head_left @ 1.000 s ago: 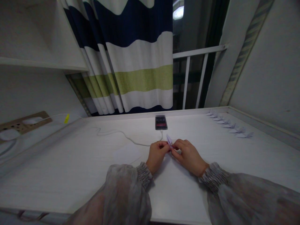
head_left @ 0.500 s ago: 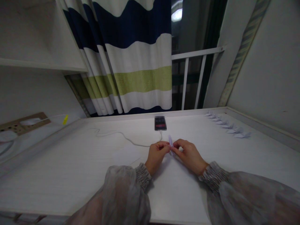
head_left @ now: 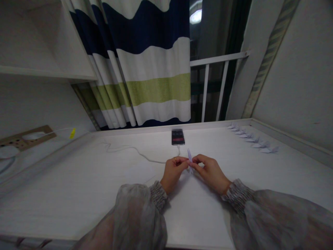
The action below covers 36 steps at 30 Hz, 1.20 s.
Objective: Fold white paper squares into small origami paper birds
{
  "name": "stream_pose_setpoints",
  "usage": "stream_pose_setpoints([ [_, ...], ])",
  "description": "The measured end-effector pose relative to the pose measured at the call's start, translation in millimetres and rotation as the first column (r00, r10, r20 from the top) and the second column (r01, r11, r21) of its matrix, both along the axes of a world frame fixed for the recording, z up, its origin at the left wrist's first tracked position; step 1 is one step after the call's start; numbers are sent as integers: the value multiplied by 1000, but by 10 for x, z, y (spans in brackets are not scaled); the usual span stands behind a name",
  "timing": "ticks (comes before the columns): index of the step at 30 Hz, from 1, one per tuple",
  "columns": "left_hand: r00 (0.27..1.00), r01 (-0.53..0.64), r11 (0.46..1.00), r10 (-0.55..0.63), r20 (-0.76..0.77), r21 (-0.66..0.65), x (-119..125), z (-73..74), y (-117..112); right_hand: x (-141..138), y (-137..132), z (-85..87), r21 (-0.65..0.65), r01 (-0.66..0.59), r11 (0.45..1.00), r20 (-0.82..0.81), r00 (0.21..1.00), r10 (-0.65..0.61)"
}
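A narrow folded piece of white paper (head_left: 189, 154) stands nearly upright between my hands, just above the desk. My left hand (head_left: 174, 172) pinches it from the left, with a ring showing on one finger. From the other side, my right hand (head_left: 210, 172) grips the same folded paper between thumb and index finger. The fingertips of both hands almost meet and cover the paper's middle. Its lower tip shows faintly beneath them. Both wrists come out of grey gathered sleeves.
Several folded paper cranes (head_left: 256, 141) stand in a row at the back right of the white desk (head_left: 78, 194). A phone (head_left: 178, 136) with a cable (head_left: 140, 153) lies behind my hands. White paper sheets (head_left: 140, 171) lie left. A power strip (head_left: 28, 137) is at far left.
The folded paper has turned slightly, now looking narrower between my fingers. Both hands hold nearly the same place.
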<state>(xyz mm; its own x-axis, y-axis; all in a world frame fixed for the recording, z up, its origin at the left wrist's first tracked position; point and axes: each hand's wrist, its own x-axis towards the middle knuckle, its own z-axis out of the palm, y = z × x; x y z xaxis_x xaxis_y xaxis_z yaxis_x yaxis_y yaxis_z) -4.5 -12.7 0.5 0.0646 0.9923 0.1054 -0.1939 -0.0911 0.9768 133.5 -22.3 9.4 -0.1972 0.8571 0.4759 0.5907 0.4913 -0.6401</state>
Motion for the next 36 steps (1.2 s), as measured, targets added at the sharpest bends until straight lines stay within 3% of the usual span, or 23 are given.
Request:
stream_pose_setpoints([
  [24, 999, 23, 999, -24, 22, 26, 8, -11, 9, 1, 33, -32, -76, -32, 997, -141, 990, 21],
  [36, 1000, -29, 991, 30, -5, 133, 20, 16, -15, -1, 45, -58, -65, -108, 992, -135, 986, 99],
])
